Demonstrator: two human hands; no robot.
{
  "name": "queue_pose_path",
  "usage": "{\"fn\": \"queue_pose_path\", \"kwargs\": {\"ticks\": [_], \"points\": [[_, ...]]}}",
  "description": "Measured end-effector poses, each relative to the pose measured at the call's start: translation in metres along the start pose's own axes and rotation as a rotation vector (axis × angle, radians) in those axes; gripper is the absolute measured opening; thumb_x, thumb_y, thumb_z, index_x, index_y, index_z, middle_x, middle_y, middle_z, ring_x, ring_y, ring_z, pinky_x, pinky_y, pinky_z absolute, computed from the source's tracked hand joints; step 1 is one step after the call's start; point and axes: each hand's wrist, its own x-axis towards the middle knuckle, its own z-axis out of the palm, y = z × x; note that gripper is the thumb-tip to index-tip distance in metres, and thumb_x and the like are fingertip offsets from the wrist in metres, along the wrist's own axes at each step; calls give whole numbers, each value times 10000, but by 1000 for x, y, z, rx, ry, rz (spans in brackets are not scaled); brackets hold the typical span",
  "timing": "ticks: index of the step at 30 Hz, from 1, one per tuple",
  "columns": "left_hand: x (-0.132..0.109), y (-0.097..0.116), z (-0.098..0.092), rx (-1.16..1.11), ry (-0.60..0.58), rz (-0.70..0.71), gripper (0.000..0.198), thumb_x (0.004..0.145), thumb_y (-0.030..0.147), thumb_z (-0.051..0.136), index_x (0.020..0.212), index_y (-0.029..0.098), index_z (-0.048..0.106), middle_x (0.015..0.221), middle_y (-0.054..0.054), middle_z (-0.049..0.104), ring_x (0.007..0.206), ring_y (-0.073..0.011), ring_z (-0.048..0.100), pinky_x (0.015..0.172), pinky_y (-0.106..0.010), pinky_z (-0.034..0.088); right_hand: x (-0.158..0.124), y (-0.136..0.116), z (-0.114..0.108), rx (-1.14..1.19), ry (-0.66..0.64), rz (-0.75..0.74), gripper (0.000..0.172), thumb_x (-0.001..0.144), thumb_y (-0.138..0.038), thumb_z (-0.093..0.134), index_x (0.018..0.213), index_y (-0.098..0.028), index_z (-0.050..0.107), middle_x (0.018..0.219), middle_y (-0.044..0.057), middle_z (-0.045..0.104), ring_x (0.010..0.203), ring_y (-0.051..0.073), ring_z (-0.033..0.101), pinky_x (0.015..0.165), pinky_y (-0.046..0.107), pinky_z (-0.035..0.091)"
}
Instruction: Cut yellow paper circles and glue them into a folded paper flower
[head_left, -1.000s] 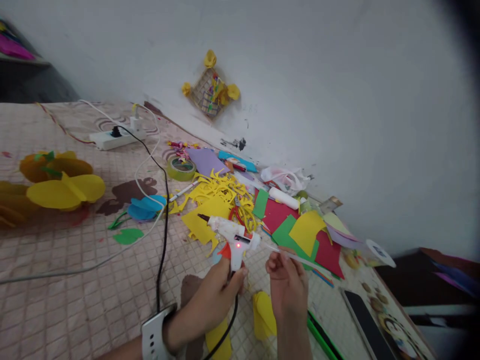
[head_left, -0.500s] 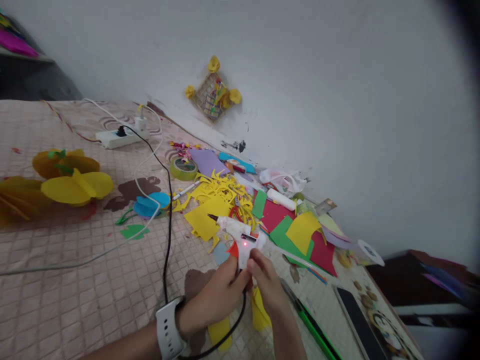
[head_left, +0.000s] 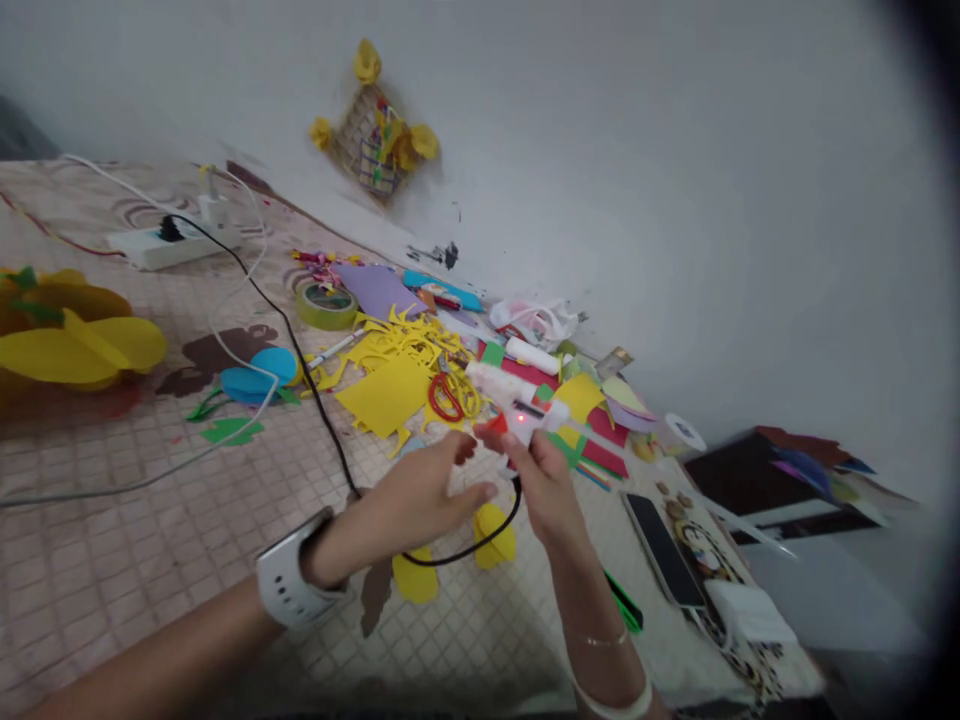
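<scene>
Fingers (head_left: 534,462), right hand (head_left: 546,490), seemingly around glue gun (head_left: 495,385)

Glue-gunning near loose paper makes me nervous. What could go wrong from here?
The glue gun in the right hand has its red light on, so it may be hot. Drips could land on the nearby yellow paper scraps. The left hand is close, risking a burn. The black cord could snag and tug the gun.

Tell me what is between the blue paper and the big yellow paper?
The head view shows a black cord and yellow scraps between the blue paper and the big yellow paper.
</scene>
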Motion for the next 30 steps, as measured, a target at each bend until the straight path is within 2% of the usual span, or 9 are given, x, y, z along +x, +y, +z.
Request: {"fn": "queue_pose_path", "kwargs": {"ticks": [2,5,7,9,13,16,20,24,30], "points": [[-7,4,-14,42,110,-11,242,822,334,567,1009,180,570,1043,-88,677,994,-239,629,896,-414,483,9,-1,-11,34,60,-48,295,874,-479,558,923,-203,650,822,39,719,781,207,659,751,362,504],[-35,4,-24,89,200,-23,132,870,319,508,864,205,573,899,-36,703,876,-198,672,787,-334,534,25,-5,-36,45,103,-122,308,891,-488,512,935,-213,642,819,36,716,751,197,665,758,366,505],[-63,-3,-19,160,171,24,105,875,313,534,861,229,596,832,7,723,766,-162,695,675,-258,553,34,-11,-56,-10,76,-174,314,873,-500,524,903,-217,658,800,29,710,764,198,660,747,350,496],[-90,-15,-6,271,146,123,70,877,235,543,897,245,610,840,21,735,769,-142,704,714,-238,566,38,-17,-75,-70,10,-185,302,818,-496,597,818,-209,690,764,26,705,773,206,648,729,337,487],[-126,-37,20,419,33,279,211,881,157,526,1053,255,599,1021,-15,745,941,-156,702,843,-259,564,37,-19,-99,-197,-192,-150,165,675,-358,763,722,-203,731,722,7,705,712,206,625,676,325,485],[-134,-40,30,443,55,227,182,892,150,494,1010,247,593,1058,-32,732,997,-171,682,878,-285,552,35,-10,-99,-277,-478,-153,140,696,-273,753,821,-209,746,770,5,723,713,195,634,675,315,497],[-132,-36,31,358,150,24,139,896,162,455,873,244,565,950,-24,694,898,-157,663,783,-253,549,35,3,-87,-300,-879,-231,224,795,-245,664,1008,-213,726,933,35,738,820,186,658,726,303,515],[-126,-34,22,360,256,-93,123,890,223,462,787,244,525,826,-3,652,764,-154,637,658,-238,511,36,9,-75,-310,-978,-299,232,755,-196,695,981,-228,741,864,16,747,741,165,665,672,263,517],[-116,-25,12,375,247,-200,131,842,311,528,735,244,560,726,20,651,670,-159,627,604,-247,487,33,3,-62,-421,-1019,-238,222,726,-203,734,947,-223,750,769,-6,725,623,133,604,579,222,452]]}}
